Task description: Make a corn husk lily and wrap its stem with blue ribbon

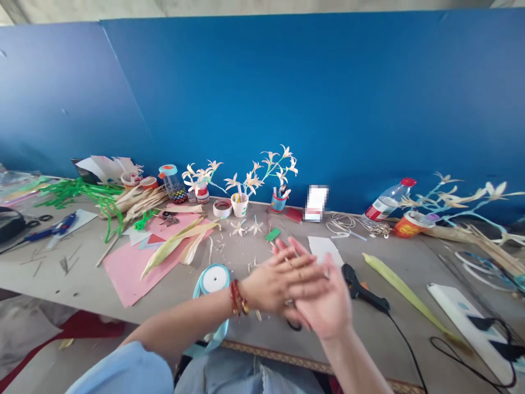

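My left hand (273,285), with red and gold bracelets at the wrist, lies across my right hand (334,309) above the grey table. The palms touch and the fingers of both hands are stretched out, slightly blurred. Nothing shows in either hand, though the space between the palms is hidden. Beside my left wrist stands a spool of light blue ribbon (215,278), its loose end hanging toward my lap. To the right of my right hand lies a black glue gun (367,291). A white paper (326,250) and a small green piece (272,235) lie beyond the fingers.
Cups with husk flowers (239,205) stand along the blue partition (262,98). At left are pink paper (127,273), a corn husk (172,246) and green stems (82,191). Rightward are a pale green husk (404,287), a power strip (463,323) with cords, and a tilted bottle (385,203).
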Demonstrator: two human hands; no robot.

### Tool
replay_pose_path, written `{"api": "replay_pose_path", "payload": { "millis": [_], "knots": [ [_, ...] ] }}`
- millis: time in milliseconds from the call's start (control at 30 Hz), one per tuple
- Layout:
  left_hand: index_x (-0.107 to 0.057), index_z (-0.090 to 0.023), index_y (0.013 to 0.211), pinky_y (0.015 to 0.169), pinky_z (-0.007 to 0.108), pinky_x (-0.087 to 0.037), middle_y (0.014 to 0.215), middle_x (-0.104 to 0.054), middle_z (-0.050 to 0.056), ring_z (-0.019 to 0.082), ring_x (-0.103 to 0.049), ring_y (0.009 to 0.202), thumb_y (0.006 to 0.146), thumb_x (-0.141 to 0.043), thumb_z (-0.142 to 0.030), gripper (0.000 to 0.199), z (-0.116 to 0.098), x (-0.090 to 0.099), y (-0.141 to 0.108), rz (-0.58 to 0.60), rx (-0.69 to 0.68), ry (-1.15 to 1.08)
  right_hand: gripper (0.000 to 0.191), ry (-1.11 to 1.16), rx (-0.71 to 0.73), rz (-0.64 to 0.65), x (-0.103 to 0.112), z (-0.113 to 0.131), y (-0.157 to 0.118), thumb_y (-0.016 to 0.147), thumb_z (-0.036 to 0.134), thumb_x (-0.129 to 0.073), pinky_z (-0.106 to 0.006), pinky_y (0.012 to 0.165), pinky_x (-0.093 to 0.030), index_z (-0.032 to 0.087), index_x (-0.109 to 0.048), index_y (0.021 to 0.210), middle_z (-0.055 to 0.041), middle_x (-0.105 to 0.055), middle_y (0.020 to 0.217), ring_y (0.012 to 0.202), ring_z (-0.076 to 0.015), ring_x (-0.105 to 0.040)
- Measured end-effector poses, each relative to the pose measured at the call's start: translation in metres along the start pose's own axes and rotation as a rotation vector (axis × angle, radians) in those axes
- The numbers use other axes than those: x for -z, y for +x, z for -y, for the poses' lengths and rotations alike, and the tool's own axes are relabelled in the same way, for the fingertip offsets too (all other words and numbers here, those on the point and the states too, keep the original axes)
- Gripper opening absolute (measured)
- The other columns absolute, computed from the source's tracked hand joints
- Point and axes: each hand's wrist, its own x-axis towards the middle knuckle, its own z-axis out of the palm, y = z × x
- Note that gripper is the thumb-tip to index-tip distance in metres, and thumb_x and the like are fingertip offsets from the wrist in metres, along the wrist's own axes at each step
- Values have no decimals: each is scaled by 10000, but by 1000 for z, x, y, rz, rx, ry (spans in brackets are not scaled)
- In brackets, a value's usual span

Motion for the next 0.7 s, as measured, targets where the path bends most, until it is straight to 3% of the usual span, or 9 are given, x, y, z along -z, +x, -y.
{"api": "replay_pose_path", "payload": {
  "millis": [33, 100, 167, 200, 300, 433, 533, 700],
  "knots": [
    [-320, -305, 1511, 1207, 563, 18, 1599, -320, 35, 288, -174, 1497, 947, -490, -368, 593, 11, 3, -5, -30, 75, 90, 579, 32, 45, -7, 6, 5, -5, 1014, 537, -253, -393, 1005, -519, 195, -717, 1052, -71, -705, 1258, 1258, -159, -577],
    [-431, -304, 1448, 1172, 641, 13, 1548, -411, 66, 313, -216, 1478, 948, -490, -282, 504, 36, 12, -23, -85, 351, 213, 524, 127, 127, -98, 25, 3, -17, 1020, 518, -261, -408, 939, -572, 223, -663, 1183, -85, -649, 1342, 1195, -209, -637],
    [-647, -264, 1220, 1160, 659, -60, 1433, -535, 94, 335, -331, 1412, 940, -507, -362, 328, 51, 16, -49, -125, 589, 253, 331, 49, 148, -190, 44, -15, -30, 983, 461, -451, -421, 881, -596, 277, -653, 1169, -80, -697, 1255, 1069, -254, -701],
    [-693, -242, 1114, 1157, 656, -90, 1378, -569, 112, 337, -384, 1369, 925, -522, -417, 308, 53, 15, -61, -114, 641, 261, 268, -86, 141, -221, 51, -28, -37, 957, 421, -523, -407, 875, -593, 275, -661, 1135, -79, -730, 1166, 994, -251, -720],
    [-705, -230, 968, 1161, 652, -81, 1174, -644, 102, 325, -487, 1242, 817, -630, -546, 358, 39, 2, -89, -9, 592, 240, 300, -670, 90, -60, 59, -70, -52, 878, 381, -638, -440, 882, -577, 248, -652, 1147, -106, -729, 1135, 1036, -308, -691],
    [-677, -221, 825, 1162, 607, -149, 1052, -659, 63, 272, -541, 1145, 853, -627, -279, 81, 18, -16, -100, 25, 582, 234, 314, -1050, 299, 88, 48, -99, -58, 895, 274, -583, -476, 929, -546, 235, -611, 1206, -112, -694, 1176, 1099, -313, -647],
    [-658, -220, 835, 1125, 578, -247, 973, -683, 31, 227, -599, 1015, 893, -557, -188, 121, 20, -11, -100, -161, 648, 149, 276, -1163, 359, 110, 45, -99, -54, 919, 242, -539, -470, 922, -549, 230, -627, 1181, -118, -690, 1173, 1087, -306, -649],
    [-624, -200, 870, 908, 417, -493, 973, -699, 72, 215, -643, 940, 917, -564, -219, 79, 22, 24, -112, -665, 700, -67, 268, -1217, 358, 245, 57, -94, -42, 947, 231, -483, -450, 858, -575, 210, -650, 1155, -116, -719, 1116, 1016, -290, -673]
  ]
}}
